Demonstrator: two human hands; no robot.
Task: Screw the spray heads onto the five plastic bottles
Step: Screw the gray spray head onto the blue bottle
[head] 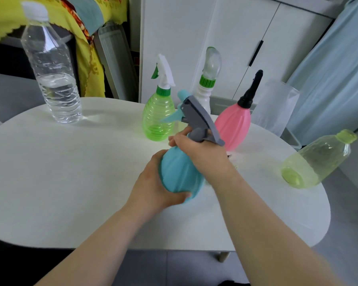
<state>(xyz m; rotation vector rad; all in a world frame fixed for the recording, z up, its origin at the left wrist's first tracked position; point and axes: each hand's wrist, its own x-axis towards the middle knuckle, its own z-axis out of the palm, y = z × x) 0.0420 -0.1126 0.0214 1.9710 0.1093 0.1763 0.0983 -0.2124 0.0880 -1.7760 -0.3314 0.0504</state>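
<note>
The blue bottle [179, 172] is held tilted above the white desk [70, 182], its base cupped from below and from the near side by the left hand [153, 186], whose grip is closed around the ribbed body. Just above that, the right hand [196, 149] is wrapped around the bottle's neck, clasped on the collar of the grey spray head [201, 118] — its pale blue trigger and nozzle point away and to the left. Whether the head is fully seated on the neck cannot be told.

Just beyond the grip, the green bottle [158, 116] with a white spray head stands upright to the left, and the pink bottle [234, 126] with a black nozzle to the right. Behind them a white bottle [204, 98] under a clear cap is seen. Well to the right — near the desk's edge — the yellow-green bottle [316, 162] lies on its side, uncapped. Far to the left a clear water bottle [52, 79] stands.
</note>
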